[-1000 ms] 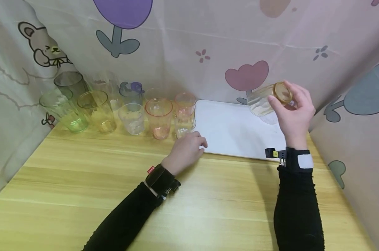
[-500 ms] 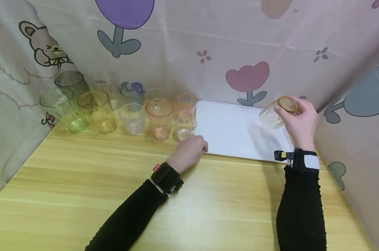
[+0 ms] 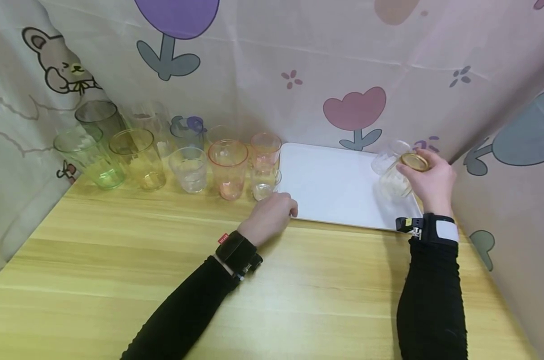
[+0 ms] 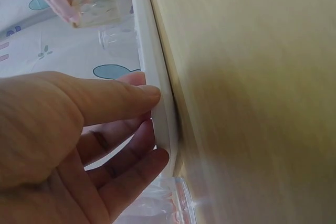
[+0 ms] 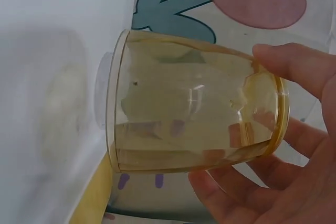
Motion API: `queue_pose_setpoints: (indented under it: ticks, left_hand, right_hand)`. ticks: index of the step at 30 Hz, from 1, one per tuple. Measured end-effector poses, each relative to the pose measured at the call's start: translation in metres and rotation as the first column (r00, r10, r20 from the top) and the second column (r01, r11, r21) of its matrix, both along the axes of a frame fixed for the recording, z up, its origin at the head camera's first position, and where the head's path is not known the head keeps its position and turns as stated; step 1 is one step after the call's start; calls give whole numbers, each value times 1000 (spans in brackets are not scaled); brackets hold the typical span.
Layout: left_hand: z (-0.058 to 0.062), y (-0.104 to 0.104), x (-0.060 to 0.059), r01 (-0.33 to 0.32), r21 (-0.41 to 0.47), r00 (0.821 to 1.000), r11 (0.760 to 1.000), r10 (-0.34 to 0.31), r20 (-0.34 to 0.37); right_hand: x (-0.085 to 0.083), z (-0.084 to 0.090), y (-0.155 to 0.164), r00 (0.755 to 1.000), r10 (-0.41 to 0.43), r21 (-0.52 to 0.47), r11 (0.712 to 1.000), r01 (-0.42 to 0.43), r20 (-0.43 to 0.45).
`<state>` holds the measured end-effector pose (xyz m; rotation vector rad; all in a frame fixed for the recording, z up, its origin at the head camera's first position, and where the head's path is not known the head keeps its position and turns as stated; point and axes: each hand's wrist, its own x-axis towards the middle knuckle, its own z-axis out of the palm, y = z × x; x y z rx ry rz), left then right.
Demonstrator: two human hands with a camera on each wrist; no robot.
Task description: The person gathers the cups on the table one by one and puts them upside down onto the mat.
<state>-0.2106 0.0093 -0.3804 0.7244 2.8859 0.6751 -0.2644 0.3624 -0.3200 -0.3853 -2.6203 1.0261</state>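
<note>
Holding now: right hand (image 3: 427,182) is gripping an amber cup (image 3: 395,175) upside down, just over the white tray's (image 3: 335,185) far right corner.
Left hand (image 3: 269,217): fingers are pinching the tray's edge.
Waiting: ten-odd cups (image 3: 186,160) are standing on the bench (image 3: 272,280), none on the tray.

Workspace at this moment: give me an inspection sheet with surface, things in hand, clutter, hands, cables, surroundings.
Surface: pale wooden table, with a white tray at its far right.
Things in hand: small amber glass, turned mouth down and tilted over the tray's right end; whether it touches the tray cannot be told.
Clutter: row of tinted and clear glasses at the far left, upright, beside the tray.
Hands: right hand grips the amber glass by its base end; left hand holds the tray's near left edge, thumb on the rim.
Cables: nothing seen.
Surroundings: cartoon-print curtain on three sides; black sleeves and wrist straps on both arms.
</note>
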Motion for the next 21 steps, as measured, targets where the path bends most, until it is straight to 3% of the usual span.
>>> queue_pose_setpoints:
  ticks: [11, 21]
  left_hand:
    - [2, -1, 2, -5, 12, 1000, 1000, 5, 7]
    - [0, -1, 1, -8, 10, 1000, 1000, 8, 6]
  right_hand:
    - [-6, -16, 10, 998, 10, -21, 1000, -8, 63]
    - [-12, -26, 12, 998, -17, -14, 1000, 17, 60]
